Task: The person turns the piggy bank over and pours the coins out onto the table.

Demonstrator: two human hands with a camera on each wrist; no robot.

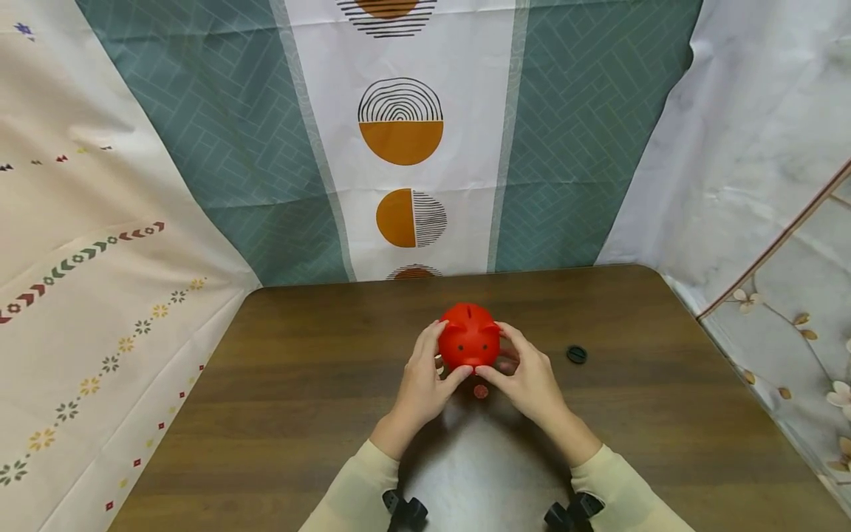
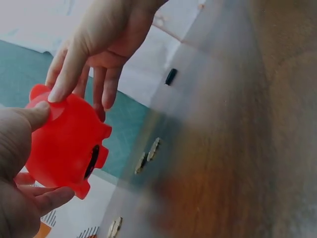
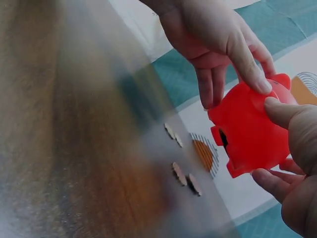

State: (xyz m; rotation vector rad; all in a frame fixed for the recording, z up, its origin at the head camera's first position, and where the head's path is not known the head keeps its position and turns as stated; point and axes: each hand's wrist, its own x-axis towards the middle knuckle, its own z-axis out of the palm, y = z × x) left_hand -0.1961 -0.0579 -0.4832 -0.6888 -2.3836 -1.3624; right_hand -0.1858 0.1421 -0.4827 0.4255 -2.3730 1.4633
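A red piggy bank (image 1: pixel 470 341) is held between both hands, raised above the table, its snout toward me and its coin slot on top. My left hand (image 1: pixel 423 377) grips one side, thumb at the snout and fingers round the flank. The right hand (image 1: pixel 528 373) grips the opposite side in the same way, the thumbs close together. On the underside, a dark round spot (image 2: pixel 92 161) shows between the short feet in the left wrist view. Below the bank lies a reddish coin (image 1: pixel 481 391); other coins (image 3: pixel 179 174) appear on the table in the right wrist view, mostly hidden from the head camera.
A small black oval cap (image 1: pixel 576 355) lies on the wooden table (image 1: pixel 319 414), right of the right hand. Patterned cloth (image 1: pixel 565 133) hangs behind the table's far edge, and more cloth (image 1: pixel 100 295) hangs along the left and right sides.
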